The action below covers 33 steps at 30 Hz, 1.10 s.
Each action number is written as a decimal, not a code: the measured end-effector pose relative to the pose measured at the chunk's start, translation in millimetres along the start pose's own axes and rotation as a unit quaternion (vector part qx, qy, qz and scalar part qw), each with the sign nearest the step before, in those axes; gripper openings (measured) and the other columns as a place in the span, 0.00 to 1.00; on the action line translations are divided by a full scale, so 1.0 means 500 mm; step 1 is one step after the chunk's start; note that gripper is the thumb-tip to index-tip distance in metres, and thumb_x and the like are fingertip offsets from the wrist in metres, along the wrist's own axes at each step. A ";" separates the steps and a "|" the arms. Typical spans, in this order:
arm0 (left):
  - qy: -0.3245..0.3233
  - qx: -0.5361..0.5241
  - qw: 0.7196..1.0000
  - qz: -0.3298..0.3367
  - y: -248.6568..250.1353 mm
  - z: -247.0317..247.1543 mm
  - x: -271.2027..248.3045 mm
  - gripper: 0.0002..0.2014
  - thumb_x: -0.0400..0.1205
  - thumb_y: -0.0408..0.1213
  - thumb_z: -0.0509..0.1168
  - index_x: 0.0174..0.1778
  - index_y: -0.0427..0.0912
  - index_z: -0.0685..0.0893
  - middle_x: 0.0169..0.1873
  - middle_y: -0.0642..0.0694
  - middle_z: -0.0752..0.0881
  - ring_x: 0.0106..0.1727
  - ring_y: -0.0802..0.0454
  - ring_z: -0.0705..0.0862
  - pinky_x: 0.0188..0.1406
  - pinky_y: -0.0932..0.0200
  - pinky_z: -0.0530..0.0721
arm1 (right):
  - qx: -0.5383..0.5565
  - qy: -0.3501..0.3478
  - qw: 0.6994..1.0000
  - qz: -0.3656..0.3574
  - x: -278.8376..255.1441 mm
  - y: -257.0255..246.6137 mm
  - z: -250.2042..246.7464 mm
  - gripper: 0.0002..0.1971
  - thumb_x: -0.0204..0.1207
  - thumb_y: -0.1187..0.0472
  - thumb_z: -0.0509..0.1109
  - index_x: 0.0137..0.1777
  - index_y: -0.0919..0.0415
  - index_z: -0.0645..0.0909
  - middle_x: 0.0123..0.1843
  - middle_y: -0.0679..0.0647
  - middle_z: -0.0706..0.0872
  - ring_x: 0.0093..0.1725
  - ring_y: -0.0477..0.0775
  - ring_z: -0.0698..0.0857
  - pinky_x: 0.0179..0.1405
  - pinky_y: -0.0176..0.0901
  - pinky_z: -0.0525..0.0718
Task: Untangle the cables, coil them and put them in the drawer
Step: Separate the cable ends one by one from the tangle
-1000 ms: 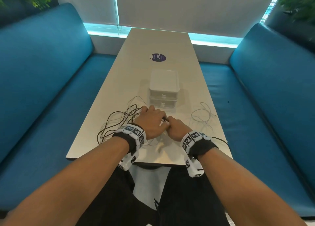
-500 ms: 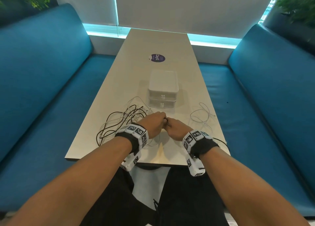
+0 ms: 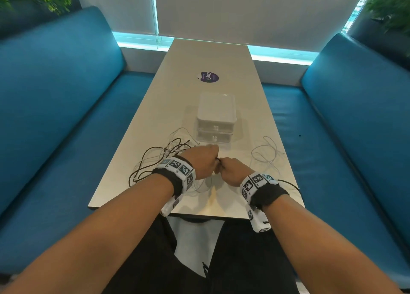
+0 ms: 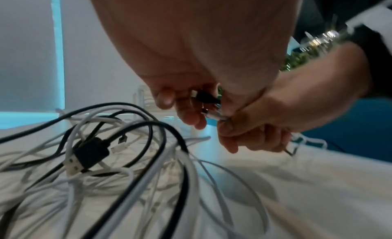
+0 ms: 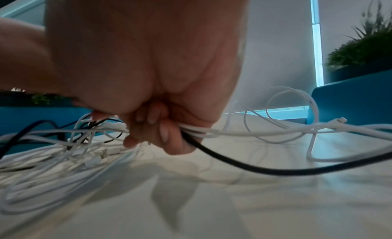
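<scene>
while both hands meet, cables inside right grip, tangle leftward

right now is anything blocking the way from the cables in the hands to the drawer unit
Nothing visible stands between. The right hand grips white and black cables; the left hand pinches a connector beside it. The drawer unit sits just beyond on the table, but both drawers look closed.

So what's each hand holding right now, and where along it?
Right hand grips a black cable and white cables mid-length. Left hand pinches a black plug end.
</scene>
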<state>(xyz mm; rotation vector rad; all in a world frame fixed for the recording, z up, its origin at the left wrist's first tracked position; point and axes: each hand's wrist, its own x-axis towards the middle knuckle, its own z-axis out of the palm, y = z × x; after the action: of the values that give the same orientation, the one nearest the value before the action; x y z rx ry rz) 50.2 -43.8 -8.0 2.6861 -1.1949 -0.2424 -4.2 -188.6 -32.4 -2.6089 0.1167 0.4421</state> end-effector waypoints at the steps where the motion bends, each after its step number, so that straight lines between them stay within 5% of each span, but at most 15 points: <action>1: 0.036 -0.012 0.999 -0.004 -0.007 -0.011 0.003 0.08 0.85 0.43 0.58 0.53 0.43 0.75 0.48 0.46 0.80 0.46 0.44 0.80 0.44 0.50 0.78 | 0.005 0.013 1.000 0.000 -0.001 0.001 -0.002 0.17 0.87 0.59 0.53 0.56 0.61 0.85 0.58 0.60 0.88 0.58 0.62 0.86 0.60 0.52 0.82; 5: 0.143 0.026 0.983 -0.113 -0.075 -0.030 0.025 0.10 0.85 0.39 0.56 0.58 0.40 0.77 0.54 0.41 0.80 0.53 0.39 0.80 0.54 0.44 0.79 | 0.117 0.055 0.991 0.026 0.005 0.008 -0.012 0.17 0.87 0.59 0.52 0.55 0.61 0.83 0.61 0.60 0.86 0.53 0.61 0.87 0.55 0.52 0.84; 8: 0.073 0.008 0.972 -0.223 -0.142 -0.011 0.024 0.11 0.87 0.38 0.56 0.58 0.37 0.79 0.57 0.36 0.83 0.57 0.35 0.83 0.52 0.47 0.80 | 0.202 0.054 0.978 0.029 0.006 0.004 -0.019 0.13 0.85 0.59 0.54 0.51 0.58 0.80 0.42 0.58 0.86 0.31 0.57 0.86 0.43 0.63 0.90; 10: 0.056 -0.023 0.967 -0.246 -0.163 0.011 0.015 0.13 0.88 0.42 0.58 0.53 0.36 0.82 0.53 0.35 0.86 0.54 0.36 0.85 0.48 0.51 0.80 | 0.185 0.069 0.980 0.014 0.007 -0.006 -0.022 0.14 0.86 0.57 0.53 0.50 0.58 0.80 0.34 0.55 0.81 0.27 0.58 0.84 0.39 0.62 0.90; 13: 0.047 -0.039 0.965 -0.255 -0.164 0.034 0.011 0.14 0.87 0.45 0.60 0.47 0.40 0.86 0.48 0.37 0.89 0.51 0.36 0.85 0.47 0.51 0.80 | 0.147 0.090 0.985 -0.004 0.010 -0.024 -0.023 0.17 0.88 0.54 0.52 0.51 0.57 0.82 0.33 0.49 0.79 0.34 0.59 0.85 0.44 0.59 0.89; 17: 0.035 -0.035 0.964 -0.261 -0.152 0.030 0.019 0.13 0.85 0.40 0.58 0.54 0.48 0.89 0.55 0.43 0.87 0.59 0.38 0.81 0.58 0.48 0.72 | 0.151 0.089 0.985 -0.008 0.008 -0.036 -0.024 0.18 0.89 0.54 0.52 0.53 0.58 0.83 0.33 0.46 0.80 0.34 0.56 0.86 0.35 0.45 0.80; 20: 0.048 -0.032 0.963 -0.264 -0.137 0.017 0.021 0.13 0.84 0.41 0.56 0.52 0.47 0.87 0.54 0.46 0.85 0.58 0.39 0.79 0.60 0.47 0.70 | 0.123 0.082 0.988 -0.039 0.013 -0.037 -0.020 0.17 0.89 0.54 0.54 0.55 0.55 0.84 0.44 0.51 0.85 0.43 0.55 0.83 0.43 0.44 0.75; 25: 0.107 -0.054 0.973 -0.199 -0.123 -0.023 0.010 0.14 0.82 0.45 0.56 0.35 0.46 0.80 0.32 0.48 0.83 0.40 0.42 0.79 0.49 0.50 0.69 | 0.092 0.031 0.994 -0.043 0.035 -0.036 -0.002 0.17 0.89 0.52 0.54 0.64 0.55 0.82 0.57 0.57 0.86 0.54 0.59 0.84 0.54 0.49 0.79; 29: 0.097 -0.133 0.977 -0.135 -0.123 -0.033 0.005 0.20 0.87 0.47 0.59 0.30 0.41 0.75 0.28 0.44 0.80 0.33 0.43 0.79 0.32 0.53 0.70 | 0.087 0.023 0.996 0.005 0.057 -0.027 0.011 0.18 0.88 0.50 0.54 0.61 0.57 0.82 0.57 0.58 0.87 0.57 0.61 0.85 0.57 0.52 0.81; 33: 0.088 -0.233 0.961 -0.118 -0.108 -0.047 0.006 0.18 0.90 0.45 0.53 0.37 0.40 0.74 0.30 0.46 0.77 0.33 0.47 0.75 0.34 0.52 0.69 | 0.102 0.011 0.994 0.043 0.069 -0.022 0.013 0.18 0.86 0.52 0.54 0.61 0.55 0.85 0.62 0.58 0.86 0.61 0.60 0.84 0.59 0.49 0.79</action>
<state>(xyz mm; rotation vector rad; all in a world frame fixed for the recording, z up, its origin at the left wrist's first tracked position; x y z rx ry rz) 95.9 -8.0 1.5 2.3661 -0.6617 -0.2715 28.6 -175.8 -44.1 -2.4151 0.2685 0.4101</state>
